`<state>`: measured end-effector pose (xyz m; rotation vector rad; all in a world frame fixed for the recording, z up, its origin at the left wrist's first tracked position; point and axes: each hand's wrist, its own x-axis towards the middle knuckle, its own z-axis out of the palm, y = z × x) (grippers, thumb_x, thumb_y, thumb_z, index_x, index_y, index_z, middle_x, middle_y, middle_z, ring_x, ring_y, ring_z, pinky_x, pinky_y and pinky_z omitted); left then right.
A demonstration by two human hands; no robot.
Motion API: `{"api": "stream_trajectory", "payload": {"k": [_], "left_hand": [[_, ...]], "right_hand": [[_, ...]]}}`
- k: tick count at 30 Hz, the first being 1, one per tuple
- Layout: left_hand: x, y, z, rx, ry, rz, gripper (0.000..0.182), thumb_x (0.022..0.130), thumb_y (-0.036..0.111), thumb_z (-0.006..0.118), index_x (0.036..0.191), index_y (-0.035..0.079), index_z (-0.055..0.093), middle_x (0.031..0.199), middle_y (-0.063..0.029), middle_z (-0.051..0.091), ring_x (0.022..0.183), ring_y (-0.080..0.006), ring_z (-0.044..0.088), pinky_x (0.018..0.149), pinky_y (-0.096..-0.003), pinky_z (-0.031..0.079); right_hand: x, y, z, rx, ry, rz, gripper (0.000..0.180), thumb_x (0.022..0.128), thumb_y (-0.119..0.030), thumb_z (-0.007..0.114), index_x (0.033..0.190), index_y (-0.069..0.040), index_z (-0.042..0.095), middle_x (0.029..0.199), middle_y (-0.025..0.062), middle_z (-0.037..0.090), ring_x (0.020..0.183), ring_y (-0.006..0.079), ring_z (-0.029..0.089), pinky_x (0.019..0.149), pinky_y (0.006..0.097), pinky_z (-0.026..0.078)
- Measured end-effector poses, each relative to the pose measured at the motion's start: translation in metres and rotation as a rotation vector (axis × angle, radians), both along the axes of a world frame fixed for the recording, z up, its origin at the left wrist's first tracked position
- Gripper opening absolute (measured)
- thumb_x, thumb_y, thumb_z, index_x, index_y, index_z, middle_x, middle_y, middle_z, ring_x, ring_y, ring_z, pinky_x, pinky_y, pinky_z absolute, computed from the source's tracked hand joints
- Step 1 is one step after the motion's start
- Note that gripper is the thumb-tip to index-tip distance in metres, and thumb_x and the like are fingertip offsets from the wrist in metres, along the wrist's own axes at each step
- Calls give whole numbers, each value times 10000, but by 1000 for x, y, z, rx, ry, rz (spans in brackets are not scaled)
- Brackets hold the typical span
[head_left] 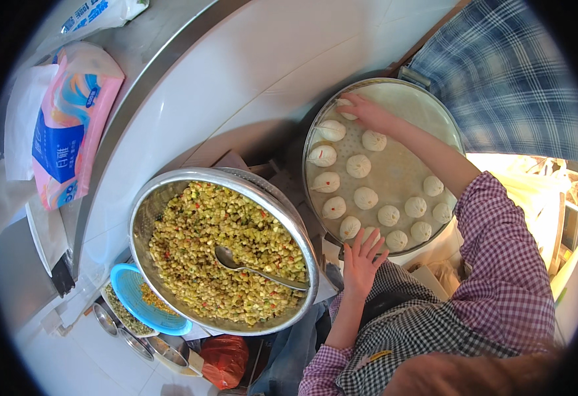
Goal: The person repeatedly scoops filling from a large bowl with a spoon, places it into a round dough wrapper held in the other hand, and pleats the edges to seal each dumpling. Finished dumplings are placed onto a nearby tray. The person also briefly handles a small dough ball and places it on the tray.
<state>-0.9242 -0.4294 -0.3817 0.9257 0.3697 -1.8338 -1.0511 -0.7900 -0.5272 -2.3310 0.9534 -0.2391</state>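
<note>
My right hand point(368, 113) reaches across a round metal steamer tray point(410, 116) with its fingers around a white bun point(346, 110) near the far rim. My left hand point(362, 262) is at the near rim with fingers spread, holding nothing; its fingertips partly cover a pleated bun point(369, 235). Several other buns stand apart on the perforated liner. Some are elongated, and a few carry a red fleck, like this elongated bun point(326, 182); others are round with gathered tops, like this round bun point(358, 166).
Left of the tray, a big metal bowl point(138, 230) holds diced yellow-green filling and a metal spoon point(242, 267). Beyond are a blue plastic basket point(125, 282), a red plastic bag point(225, 361) and a tissue pack point(78, 123). A plaid cloth point(497, 84) hangs beside the tray.
</note>
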Motion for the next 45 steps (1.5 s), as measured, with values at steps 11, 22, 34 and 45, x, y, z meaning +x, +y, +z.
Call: {"api": "stream_trajectory", "payload": {"k": [11,22,34,45], "left_hand": [[0,4,2,34,0,-3,716,1082,579,279,1627,124,189,1619,-185,334,1479,-351,352,1186,-521,359],[3,12,2,71,22,39,688,1090,557,280,1620,121,223,1616,-183,345,1462,-336,380,1179,-520,367],[36,48,24,-25,-1,-22,669,1089,541,334,1610,126,265,1598,-127,401,1420,-271,435,1149,-463,386],[186,179,94,-93,-231,-326,589,1075,443,466,1543,92,409,1487,-112,530,1307,-242,540,1080,-406,450]], "right_hand": [[18,9,10,-59,27,-164,359,924,-225,645,1271,-132,645,1417,137,527,1264,347,526,1061,445,466],[45,7,-5,-252,214,-206,282,915,-167,612,1155,-35,678,1222,108,642,1156,282,599,1006,401,454],[15,48,124,77,-357,-675,103,952,-131,670,1019,-54,684,889,116,700,791,227,663,714,359,524],[184,250,400,56,-567,-307,190,1034,-113,583,906,0,500,759,72,486,686,190,443,646,297,394]]}}
